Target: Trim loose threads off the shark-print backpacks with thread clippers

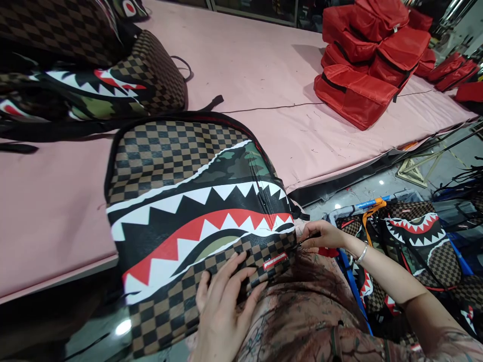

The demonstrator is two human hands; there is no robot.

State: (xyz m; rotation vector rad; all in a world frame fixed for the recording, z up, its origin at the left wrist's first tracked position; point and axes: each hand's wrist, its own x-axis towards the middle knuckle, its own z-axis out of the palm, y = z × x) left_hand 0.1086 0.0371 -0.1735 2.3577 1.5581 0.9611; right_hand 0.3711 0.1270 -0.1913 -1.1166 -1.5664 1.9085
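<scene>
A backpack (151, 151) with a brown and black check and a printed shark mouth lies face up, partly on the table and partly over its near edge. My left hand (228, 296) rests on its lower front, fingers spread over the checked part. Close by the fingertips is a small red label (275, 261). At the backpack's lower right side, my right hand (325, 235) has thumb and fingers pinched together. Something small and dark shows at those fingertips, too little to name. A black strap end (301, 216) sticks out just above that hand.
More shark-print backpacks (162, 75) are piled at the table's left. Several red bags (356, 93) are stacked on the pink tabletop (245, 65) toward the right. To my right stands a blue-edged bin (354, 296) holding similar backpacks (439, 256).
</scene>
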